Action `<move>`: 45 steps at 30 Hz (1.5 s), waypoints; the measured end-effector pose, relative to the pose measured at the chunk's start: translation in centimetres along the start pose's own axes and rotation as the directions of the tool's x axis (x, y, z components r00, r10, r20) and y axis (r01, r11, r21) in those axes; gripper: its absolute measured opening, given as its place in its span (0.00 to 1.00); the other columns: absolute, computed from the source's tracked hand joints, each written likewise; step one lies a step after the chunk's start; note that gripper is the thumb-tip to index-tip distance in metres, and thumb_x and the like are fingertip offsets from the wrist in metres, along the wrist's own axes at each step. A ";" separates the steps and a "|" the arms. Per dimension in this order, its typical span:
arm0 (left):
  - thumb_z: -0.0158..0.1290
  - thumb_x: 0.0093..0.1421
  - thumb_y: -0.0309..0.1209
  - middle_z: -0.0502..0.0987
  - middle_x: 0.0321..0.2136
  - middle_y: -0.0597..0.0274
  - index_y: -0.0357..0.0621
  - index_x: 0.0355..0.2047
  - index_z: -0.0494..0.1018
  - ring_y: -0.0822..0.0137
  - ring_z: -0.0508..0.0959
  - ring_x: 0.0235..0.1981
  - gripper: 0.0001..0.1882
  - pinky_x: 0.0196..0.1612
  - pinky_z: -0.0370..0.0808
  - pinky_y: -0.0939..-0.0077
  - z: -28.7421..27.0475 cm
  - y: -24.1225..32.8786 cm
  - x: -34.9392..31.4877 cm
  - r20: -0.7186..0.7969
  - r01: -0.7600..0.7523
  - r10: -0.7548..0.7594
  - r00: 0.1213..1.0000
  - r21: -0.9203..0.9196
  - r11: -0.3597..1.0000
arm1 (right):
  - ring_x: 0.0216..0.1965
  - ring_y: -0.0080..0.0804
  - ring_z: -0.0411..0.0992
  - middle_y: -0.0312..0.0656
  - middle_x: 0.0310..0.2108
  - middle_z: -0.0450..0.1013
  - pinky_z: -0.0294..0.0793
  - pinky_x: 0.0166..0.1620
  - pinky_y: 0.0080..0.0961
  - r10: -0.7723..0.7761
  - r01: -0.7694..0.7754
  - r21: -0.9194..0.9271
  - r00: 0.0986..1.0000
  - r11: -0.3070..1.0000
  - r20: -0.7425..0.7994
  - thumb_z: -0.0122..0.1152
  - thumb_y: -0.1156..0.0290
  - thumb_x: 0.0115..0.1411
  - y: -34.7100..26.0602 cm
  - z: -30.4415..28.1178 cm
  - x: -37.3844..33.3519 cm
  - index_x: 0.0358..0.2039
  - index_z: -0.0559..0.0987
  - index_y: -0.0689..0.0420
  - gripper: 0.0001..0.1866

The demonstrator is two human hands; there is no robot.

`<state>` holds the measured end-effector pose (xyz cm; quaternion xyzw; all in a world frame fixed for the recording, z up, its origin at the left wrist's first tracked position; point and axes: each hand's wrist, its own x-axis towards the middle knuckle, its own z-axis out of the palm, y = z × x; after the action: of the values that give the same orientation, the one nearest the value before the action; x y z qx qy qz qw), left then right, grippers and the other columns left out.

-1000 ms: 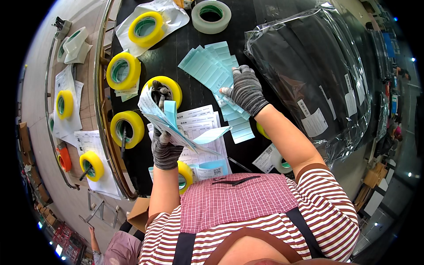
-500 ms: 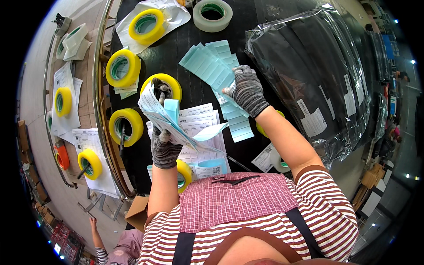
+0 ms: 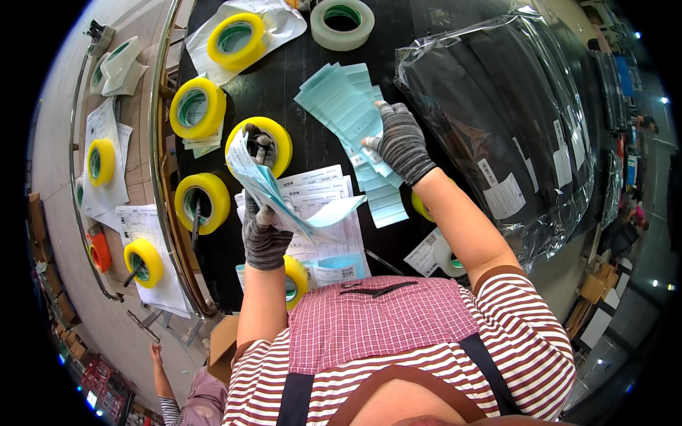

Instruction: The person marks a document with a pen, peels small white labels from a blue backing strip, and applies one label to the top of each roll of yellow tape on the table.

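Note:
My left hand [image 3: 264, 238], in a grey knit glove with bare fingertips, grips a folded bundle of papers and light blue labels [image 3: 266, 184]. Its upper fingers show behind the bundle, beside a yellow tape roll [image 3: 282, 138]. My right hand [image 3: 403, 145], gloved alike, has thumb and fingers closed at the right edge of fanned light blue label strips [image 3: 341, 106] on the black table. Printed sheets [image 3: 320, 181] lie under and beside the left hand's bundle.
Several yellow tape rolls [image 3: 202, 204] line the left side, one with a pen in it. A clear tape roll [image 3: 342, 25] stands at the back. Black goods in clear plastic [image 3: 490, 121] fill the right. Beyond a metal rail [image 3: 158, 142] another person's arm [image 3: 162, 369] shows.
My right hand has shifted slightly right, and the upper label strips moved with it. In my left hand, the bundle's raised light blue loop has folded down and the papers sit closer together.

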<state>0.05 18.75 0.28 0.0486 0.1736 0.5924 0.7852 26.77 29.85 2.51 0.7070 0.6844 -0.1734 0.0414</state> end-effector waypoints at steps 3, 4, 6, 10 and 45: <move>0.56 0.57 0.25 0.76 0.39 0.65 0.48 0.58 0.61 0.65 0.77 0.39 0.29 0.42 0.75 0.67 0.5 0.0 0.6 0.137 0.019 -0.014 0.991 -0.033 0.999 | 0.48 0.41 0.70 0.49 0.46 0.68 0.70 0.52 0.34 0.050 -0.054 0.047 0.996 0.997 0.080 0.71 0.58 0.45 -0.3 -0.8 0.2 0.56 0.66 0.54 0.39; 0.56 0.57 0.25 0.77 0.39 0.65 0.48 0.57 0.61 0.65 0.77 0.39 0.28 0.42 0.75 0.67 0.8 -0.1 0.9 0.171 0.024 -0.014 0.985 -0.053 0.998 | 0.48 0.41 0.70 0.49 0.45 0.69 0.70 0.51 0.34 0.052 -0.059 0.072 0.994 0.996 0.091 0.71 0.58 0.45 -0.2 -1.0 0.2 0.55 0.66 0.54 0.38; 0.57 0.56 0.25 0.77 0.38 0.66 0.48 0.57 0.62 0.66 0.78 0.39 0.28 0.42 0.76 0.67 1.0 -0.4 1.3 0.186 0.039 -0.022 0.982 -0.088 0.995 | 0.47 0.42 0.71 0.50 0.44 0.70 0.71 0.51 0.35 0.064 -0.077 0.107 0.991 0.991 0.114 0.71 0.58 0.44 0.1 -1.1 0.4 0.55 0.66 0.55 0.38; 0.58 0.56 0.26 0.77 0.37 0.66 0.49 0.52 0.68 0.66 0.78 0.39 0.23 0.42 0.76 0.66 0.8 -1.7 1.8 0.121 0.094 -0.076 0.990 -0.150 0.984 | 0.48 0.42 0.70 0.50 0.45 0.69 0.70 0.52 0.36 0.082 -0.094 0.126 0.992 0.987 0.099 0.71 0.58 0.44 0.7 -0.6 0.6 0.54 0.67 0.54 0.38; 0.67 0.47 0.37 0.74 0.47 0.61 0.36 0.58 0.61 0.65 0.73 0.48 0.41 0.53 0.69 0.71 1.3 -3.8 4.4 -0.026 0.193 -0.193 0.981 0.248 0.949 | 0.27 0.44 0.75 0.46 0.23 0.73 0.74 0.32 0.33 -0.557 0.527 0.301 0.830 0.795 0.019 0.61 0.72 0.48 0.1 -7.4 1.5 0.32 0.74 0.53 0.09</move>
<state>5.03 21.98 -0.54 0.1293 0.2512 0.4864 0.8268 28.32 33.45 9.01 0.4692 0.8229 -0.3115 -0.0753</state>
